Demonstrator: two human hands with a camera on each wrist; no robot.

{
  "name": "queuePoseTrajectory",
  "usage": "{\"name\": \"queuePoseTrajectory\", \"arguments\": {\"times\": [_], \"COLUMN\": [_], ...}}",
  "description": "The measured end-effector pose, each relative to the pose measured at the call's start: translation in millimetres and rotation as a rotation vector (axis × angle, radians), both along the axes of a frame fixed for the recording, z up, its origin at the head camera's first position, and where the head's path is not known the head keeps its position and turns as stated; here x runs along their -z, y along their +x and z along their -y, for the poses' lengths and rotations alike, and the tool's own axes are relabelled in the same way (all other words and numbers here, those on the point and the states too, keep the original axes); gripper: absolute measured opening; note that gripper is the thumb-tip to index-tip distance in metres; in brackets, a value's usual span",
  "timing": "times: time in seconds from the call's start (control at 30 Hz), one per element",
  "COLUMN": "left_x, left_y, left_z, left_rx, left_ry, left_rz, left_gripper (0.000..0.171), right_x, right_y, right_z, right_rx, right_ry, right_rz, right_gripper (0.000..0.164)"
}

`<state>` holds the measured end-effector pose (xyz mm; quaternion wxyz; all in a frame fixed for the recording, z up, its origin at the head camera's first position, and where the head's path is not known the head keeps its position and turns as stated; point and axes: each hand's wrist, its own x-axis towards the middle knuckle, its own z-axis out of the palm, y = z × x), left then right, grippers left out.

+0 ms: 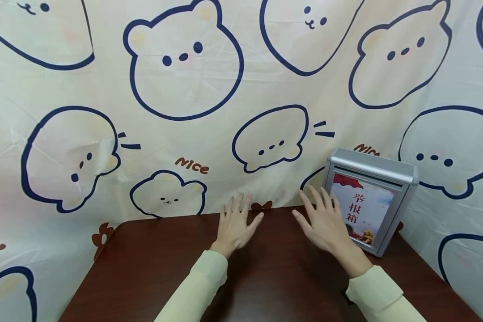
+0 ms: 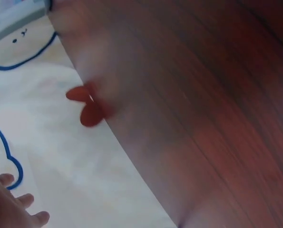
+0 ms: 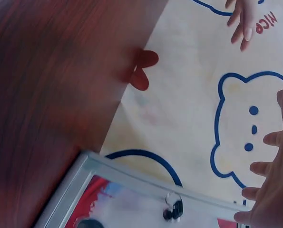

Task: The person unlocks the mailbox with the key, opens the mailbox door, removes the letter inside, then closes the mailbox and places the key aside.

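My left hand (image 1: 234, 226) is held over the brown table with fingers straight and spread, holding nothing. To its right, my right hand (image 1: 322, 221) is spread in the same way, its fingers overlapping the left edge of a grey metal report box (image 1: 370, 205) in the head view. The box stands tilted back at the table's right rear, with a slot near its top and a printed front panel with red characters. In the right wrist view, a small key ring with black keys (image 3: 174, 209) shows at the box front, and my right hand (image 3: 274, 185) is at the right edge.
The dark wood table (image 1: 153, 268) runs back to a cream cloth (image 1: 64, 89) printed with blue-outlined bears, which hangs behind and at both sides. The left wrist view catches the table edge and a corner of the grey box (image 2: 17, 21).
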<state>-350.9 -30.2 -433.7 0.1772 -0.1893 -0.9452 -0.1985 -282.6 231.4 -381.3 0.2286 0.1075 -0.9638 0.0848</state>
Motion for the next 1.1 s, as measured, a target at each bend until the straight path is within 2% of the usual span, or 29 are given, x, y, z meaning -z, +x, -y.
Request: {"name": "queuePoseTrajectory", "arguments": {"times": [0.17,0.47,0.67,0.9,1.1], "left_x": [-3.5,-3.7,-5.8,-10.8,-18.3], "left_y": [4.2,6.5,5.9,4.1,3.0], "left_z": [-15,-40,-62,-96,-119], "left_rx": [0.039,0.048,0.102,0.206,0.253], "left_ry": [0.061,0.043,0.137,0.24,0.321], "left_rz": [-0.013,0.003,0.01,0.069,0.178], "left_gripper": [0.082,0.078,0.076,0.078,0.077], "right_x": [-4.3,-5.2,-5.5,-4.2,-4.6], "right_y": [14.1,35.5,44.4,57.0,64.4], "right_z": [-15,-43,-68,-106,-129], "right_rx": [0.018,0.051,0.09,0.214,0.325], "right_ry": [-0.026,-0.066,-0.094,-0.215,-0.35], "right_rz": [-0.055,-0.145,-0.242,-0.346,-0.353], "right_gripper": [0.066,0.065,0.063,0.056,0.055]}}
